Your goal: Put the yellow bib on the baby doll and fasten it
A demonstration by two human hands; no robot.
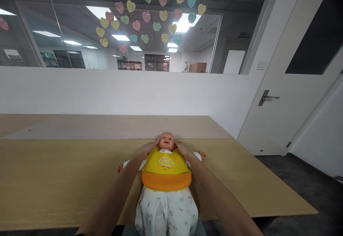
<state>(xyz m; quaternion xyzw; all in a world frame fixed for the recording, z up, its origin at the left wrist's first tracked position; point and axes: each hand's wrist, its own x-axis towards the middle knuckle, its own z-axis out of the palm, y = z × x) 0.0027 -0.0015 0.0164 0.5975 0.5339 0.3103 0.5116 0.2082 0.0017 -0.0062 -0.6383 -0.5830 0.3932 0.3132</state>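
Note:
A baby doll (166,141) lies on its back on the wooden table, its head away from me and its legs toward me. Across its chest is a yellow bib (166,161) with a white citrus slice print and an orange pocket (166,181) at the bottom. My left hand (152,145) is at the left side of the doll's head and neck, by the bib's upper edge. On the other side, my right hand (181,146) mirrors it. The fingers of both hands are mostly hidden behind the neck, along with the bib's neck ends.
The doll's patterned white trousers (167,209) reach past the near edge of the table (66,179). Its arms spread out sideways under my forearms. A white wall (107,91) with a window above stands behind the table. A door (278,121) is at the right.

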